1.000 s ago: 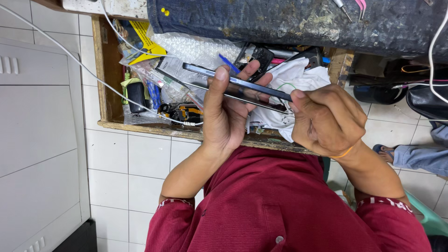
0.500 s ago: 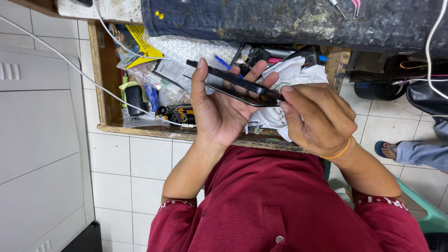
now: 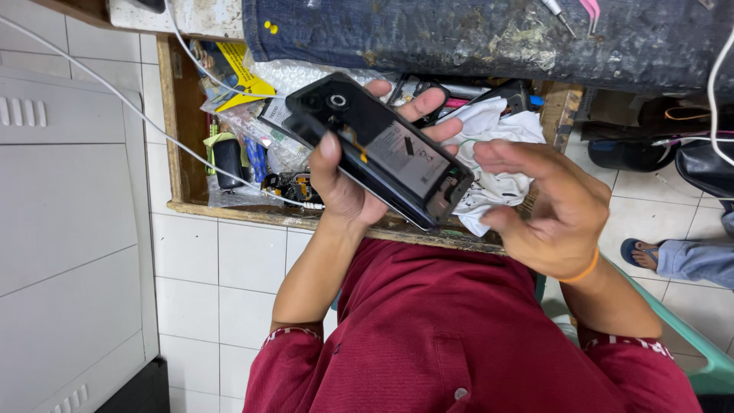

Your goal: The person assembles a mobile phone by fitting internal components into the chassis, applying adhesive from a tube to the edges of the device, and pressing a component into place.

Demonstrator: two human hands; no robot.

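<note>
White floor tiles and a cluttered wooden drawer (image 3: 180,145) lie below the hands.

Left hand (image 3: 359,183) grips an opened black phone (image 3: 382,149), thumb across its near edge, fingers wrapped behind; internals face up. Right hand (image 3: 547,206) hovers just beside the phone's lower end, fingers loosely spread, holding nothing. White cloth (image 3: 493,134) lies in the drawer behind the phone, with a white cable (image 3: 138,115) crossing the drawer.

left hand (image 3: 348,187) is covering the near edge of the opened phone (image 3: 382,149) | phone is hiding part of the white cloth (image 3: 497,153) and the drawer (image 3: 180,138) clutter | small parts inside the phone are staying too tiny to identify | another person's sandalled foot (image 3: 638,252) is getting cut off at the right edge
</note>
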